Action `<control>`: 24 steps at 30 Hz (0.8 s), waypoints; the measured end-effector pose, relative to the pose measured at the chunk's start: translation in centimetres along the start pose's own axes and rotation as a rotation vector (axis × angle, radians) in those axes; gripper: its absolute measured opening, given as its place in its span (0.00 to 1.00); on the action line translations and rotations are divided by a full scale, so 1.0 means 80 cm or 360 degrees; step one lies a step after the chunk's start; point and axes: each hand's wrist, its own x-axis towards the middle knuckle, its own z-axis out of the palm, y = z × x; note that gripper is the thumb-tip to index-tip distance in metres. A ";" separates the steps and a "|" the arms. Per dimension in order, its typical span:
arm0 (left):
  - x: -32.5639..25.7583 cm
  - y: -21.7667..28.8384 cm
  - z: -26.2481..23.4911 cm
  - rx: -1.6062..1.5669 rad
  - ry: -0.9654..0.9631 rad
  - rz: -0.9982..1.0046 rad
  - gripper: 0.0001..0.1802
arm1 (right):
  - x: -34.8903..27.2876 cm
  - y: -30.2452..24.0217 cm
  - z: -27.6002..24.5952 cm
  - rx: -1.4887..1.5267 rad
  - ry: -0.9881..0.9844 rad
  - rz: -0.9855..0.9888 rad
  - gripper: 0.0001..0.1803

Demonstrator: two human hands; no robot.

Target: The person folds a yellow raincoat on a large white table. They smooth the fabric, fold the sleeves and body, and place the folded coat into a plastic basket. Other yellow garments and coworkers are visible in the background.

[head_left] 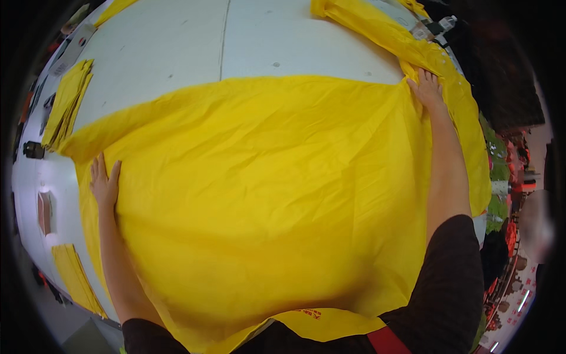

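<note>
A large sheet of yellow fabric (pixel 265 189) lies spread over a white table (pixel 194 47) and fills most of the view. My left hand (pixel 104 183) rests flat on the fabric near its left edge, fingers apart. My right hand (pixel 427 88) is stretched far out and presses flat on the fabric's far right corner, where a long yellow strip of fabric (pixel 383 32) runs off toward the back. Neither hand grips anything.
A stack of folded yellow pieces (pixel 66 106) lies at the table's left side, and another yellow stack (pixel 73 277) sits nearer on the left. A small dark object (pixel 33 150) lies at the left edge. Cluttered red and green goods (pixel 507 194) stand beyond the table's right edge.
</note>
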 end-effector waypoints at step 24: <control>0.078 -0.045 -0.008 -0.0511 0.0699 -0.0296 0.34 | -0.320 -0.152 -0.022 0.0798 -0.0087 -0.0588 0.34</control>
